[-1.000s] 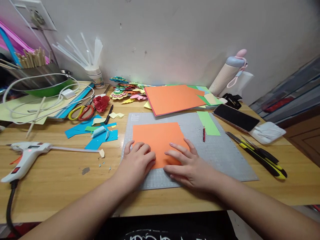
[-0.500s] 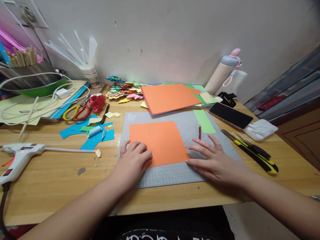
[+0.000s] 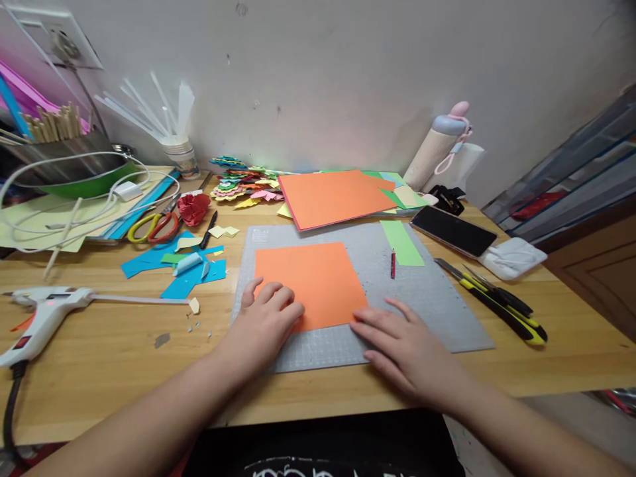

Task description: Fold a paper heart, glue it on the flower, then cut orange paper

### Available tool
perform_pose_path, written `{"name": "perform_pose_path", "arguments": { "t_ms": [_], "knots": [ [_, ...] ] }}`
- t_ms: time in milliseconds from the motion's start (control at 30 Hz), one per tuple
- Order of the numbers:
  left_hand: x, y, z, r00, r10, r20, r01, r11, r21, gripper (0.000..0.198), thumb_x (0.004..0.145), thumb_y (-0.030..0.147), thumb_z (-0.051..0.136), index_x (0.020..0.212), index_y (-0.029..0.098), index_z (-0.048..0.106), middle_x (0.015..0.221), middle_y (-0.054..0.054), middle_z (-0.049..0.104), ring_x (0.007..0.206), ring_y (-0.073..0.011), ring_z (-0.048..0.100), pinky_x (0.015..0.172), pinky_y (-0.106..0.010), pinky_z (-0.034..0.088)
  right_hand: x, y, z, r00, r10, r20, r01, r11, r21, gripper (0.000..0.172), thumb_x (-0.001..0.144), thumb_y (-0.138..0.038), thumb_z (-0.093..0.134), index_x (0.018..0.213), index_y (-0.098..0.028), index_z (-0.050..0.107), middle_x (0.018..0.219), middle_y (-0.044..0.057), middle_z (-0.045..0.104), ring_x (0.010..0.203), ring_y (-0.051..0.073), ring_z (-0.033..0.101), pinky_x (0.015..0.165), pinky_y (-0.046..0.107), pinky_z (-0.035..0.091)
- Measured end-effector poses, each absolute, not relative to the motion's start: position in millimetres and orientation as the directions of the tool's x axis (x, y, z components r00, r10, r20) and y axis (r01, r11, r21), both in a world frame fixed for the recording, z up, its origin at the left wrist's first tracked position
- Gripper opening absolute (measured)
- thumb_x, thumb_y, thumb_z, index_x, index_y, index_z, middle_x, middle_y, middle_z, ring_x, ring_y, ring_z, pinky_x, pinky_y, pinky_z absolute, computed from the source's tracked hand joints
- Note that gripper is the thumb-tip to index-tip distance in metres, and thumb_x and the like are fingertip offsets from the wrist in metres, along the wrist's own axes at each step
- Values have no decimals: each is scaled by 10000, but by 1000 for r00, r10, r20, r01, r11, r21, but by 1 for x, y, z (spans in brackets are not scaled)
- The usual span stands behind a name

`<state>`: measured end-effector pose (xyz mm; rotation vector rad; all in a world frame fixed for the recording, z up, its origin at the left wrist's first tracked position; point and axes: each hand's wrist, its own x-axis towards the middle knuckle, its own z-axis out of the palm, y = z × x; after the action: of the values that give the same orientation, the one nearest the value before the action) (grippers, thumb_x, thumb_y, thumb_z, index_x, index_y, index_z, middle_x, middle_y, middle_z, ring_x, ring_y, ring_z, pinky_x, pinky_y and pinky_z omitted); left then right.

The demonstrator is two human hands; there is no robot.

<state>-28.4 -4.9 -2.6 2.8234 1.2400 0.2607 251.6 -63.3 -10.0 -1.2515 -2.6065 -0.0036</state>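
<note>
A sheet of orange paper (image 3: 318, 278) lies flat on the grey cutting mat (image 3: 427, 311). My left hand (image 3: 265, 318) rests on its lower left part, fingers bent and apart, gripping nothing. At the sheet's lower right corner, the fingertips of my right hand (image 3: 402, 348) touch or nearly touch the edge; the fingers are spread and stretched out. Further up the mat are a short red-and-black pencil (image 3: 393, 264) and a light green paper strip (image 3: 402, 243).
Behind the mat lies a stack of orange sheets (image 3: 338, 199). To the right are a phone (image 3: 454, 230) and a yellow-black utility knife (image 3: 497, 308). On the left sit a glue gun (image 3: 47, 311), scissors (image 3: 156, 225), blue paper scraps (image 3: 183, 283) and a cup of glue sticks (image 3: 181, 156).
My right hand has moved left and toward me, from beside the sheet's right edge to its lower right corner. My left hand stays on the sheet. The view has shifted slightly.
</note>
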Motion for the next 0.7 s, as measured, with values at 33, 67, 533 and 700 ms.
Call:
{"name": "perform_pose_path", "arguments": {
  "t_ms": [33, 67, 533, 700],
  "knots": [
    [-29, -4, -3, 707, 693, 144, 687, -721, 95, 224, 924, 193, 436, 1034, 303, 598, 1050, -19, 582, 1068, -216, 471, 1055, -509, 185, 244, -68, -14, -558, 795, 237, 792, 596, -136, 320, 928, -281, 469, 1234, -225, 543, 1251, 61, 615, 1140, 195, 559, 1059, 487, 296],
    [-29, -4, -4, 751, 642, 153, 639, -766, 75, 283, 918, 176, 442, 1112, 335, 572, 1113, -21, 569, 1102, -218, 457, 1060, -498, 184, 239, -72, -19, -526, 811, 257, 804, 572, -160, 313, 928, -270, 469, 1228, -226, 549, 1236, 59, 626, 1139, 197, 560, 1050, 487, 310],
    [-27, -1, 13, 900, 432, 58, 435, -898, -70, 354, 880, 187, 492, 1200, 330, 539, 1216, -21, 552, 1173, -249, 441, 1093, -489, 154, 233, -77, -27, -384, 873, 300, 826, 470, -310, 294, 916, -217, 469, 1188, -266, 569, 1229, 44, 632, 1121, 196, 582, 1042, 544, 312],
    [-39, -5, 14, 879, 472, 73, 476, -877, -59, 332, 880, 204, 514, 1178, 343, 558, 1184, -11, 569, 1150, -232, 448, 1100, -469, 143, 234, -77, -28, -398, 870, 292, 829, 477, -291, 299, 911, -206, 475, 1192, -261, 563, 1235, 49, 627, 1124, 198, 580, 1033, 551, 316]
  ]
}}
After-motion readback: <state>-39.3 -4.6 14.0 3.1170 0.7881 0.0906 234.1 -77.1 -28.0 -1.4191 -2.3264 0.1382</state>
